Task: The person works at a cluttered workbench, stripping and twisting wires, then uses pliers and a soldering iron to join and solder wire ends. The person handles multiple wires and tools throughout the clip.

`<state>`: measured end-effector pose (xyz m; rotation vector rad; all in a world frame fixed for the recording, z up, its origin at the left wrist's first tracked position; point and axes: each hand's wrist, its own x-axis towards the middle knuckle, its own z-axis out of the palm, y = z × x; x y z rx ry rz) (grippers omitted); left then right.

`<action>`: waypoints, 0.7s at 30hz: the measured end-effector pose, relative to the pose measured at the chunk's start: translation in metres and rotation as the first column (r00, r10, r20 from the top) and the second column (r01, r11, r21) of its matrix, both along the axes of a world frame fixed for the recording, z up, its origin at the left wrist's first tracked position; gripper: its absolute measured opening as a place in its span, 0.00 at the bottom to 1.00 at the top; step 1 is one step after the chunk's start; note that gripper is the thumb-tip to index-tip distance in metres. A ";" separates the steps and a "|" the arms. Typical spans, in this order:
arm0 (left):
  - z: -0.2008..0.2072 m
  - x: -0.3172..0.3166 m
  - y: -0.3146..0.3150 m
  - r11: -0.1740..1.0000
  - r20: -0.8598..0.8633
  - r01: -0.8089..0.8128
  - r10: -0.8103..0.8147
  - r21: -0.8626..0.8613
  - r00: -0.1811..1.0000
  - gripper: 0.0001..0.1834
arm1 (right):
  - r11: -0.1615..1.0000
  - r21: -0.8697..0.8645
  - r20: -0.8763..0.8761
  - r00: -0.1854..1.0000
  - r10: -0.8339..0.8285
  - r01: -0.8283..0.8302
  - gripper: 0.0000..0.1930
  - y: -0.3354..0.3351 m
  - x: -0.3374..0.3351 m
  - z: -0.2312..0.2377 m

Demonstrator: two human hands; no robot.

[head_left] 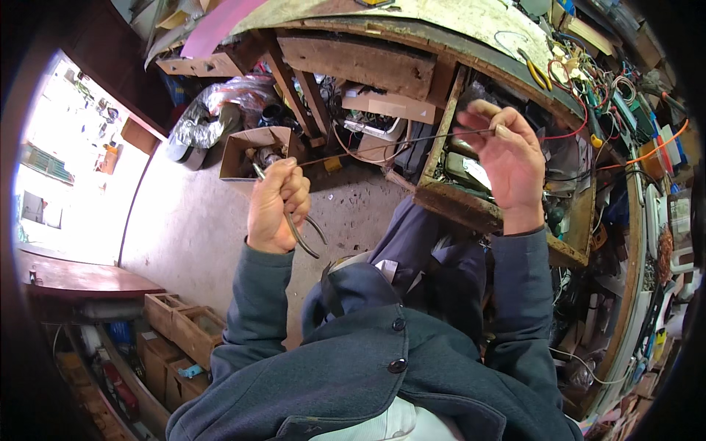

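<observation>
Head view: from where I stand, the seated-looking figure in a dark jacket (pixel 346 353) has both hands raised in front of the body, a thin dark wire (pixel 441 136) drawn almost straight between them. Left hand (pixel 278 208) is closed around a pair of metal pliers (pixel 300 241), fingers curled and pressed together, the two handles poking out below the fist. One end of the wire comes up to that thumb; whether the fingers or the pliers grip it there, I cannot tell. Right hand (pixel 515 158) pinches the wire's other part between thumb and forefinger, while the remaining fingers stand loose and slightly blurred.

Under the right hand sits a pulled-out wooden drawer (pixel 460 209) full of mixed parts. Just beyond the left hand, a cardboard box (pixel 235 163) stands open on the pale floor (pixel 191 220) with objects inside, and near it lies a heap of clear plastic wrapping (pixel 209 110). Across the top runs the worn bench (pixel 441 26), where yellow-handled pliers (pixel 539 75) lie near tangled coloured leads (pixel 621 88). An orange cable (pixel 662 149) curves at the far right. Low on the left is a divided wooden tray (pixel 170 312).
</observation>
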<state>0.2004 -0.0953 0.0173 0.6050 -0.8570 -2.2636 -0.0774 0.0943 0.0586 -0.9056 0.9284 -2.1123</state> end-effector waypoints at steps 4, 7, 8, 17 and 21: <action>0.011 -0.023 0.010 0.988 0.027 -0.055 0.051 0.143 0.998 0.13 | 0.914 -0.309 0.271 0.897 0.349 -0.262 0.10 -0.017 0.022 -0.006; 0.000 -0.020 -0.003 0.982 -0.173 0.041 -0.009 0.185 0.985 0.13 | 0.949 -0.150 0.236 0.922 0.306 -0.276 0.10 -0.023 0.027 -0.020; -0.003 -0.019 -0.006 0.977 -0.271 0.108 -0.055 0.183 0.961 0.13 | 0.981 -0.051 0.204 0.960 0.193 -0.186 0.09 -0.022 0.033 -0.023; 0.002 -0.024 -0.010 0.985 -0.118 -0.036 0.056 0.168 0.991 0.14 | 0.993 0.121 -0.018 1.000 0.007 -0.005 0.08 -0.004 0.052 -0.015; 0.000 -0.026 -0.016 0.985 -0.087 -0.076 0.091 0.157 0.992 0.16 | 0.986 0.147 -0.064 0.995 -0.073 0.082 0.08 0.004 0.055 -0.010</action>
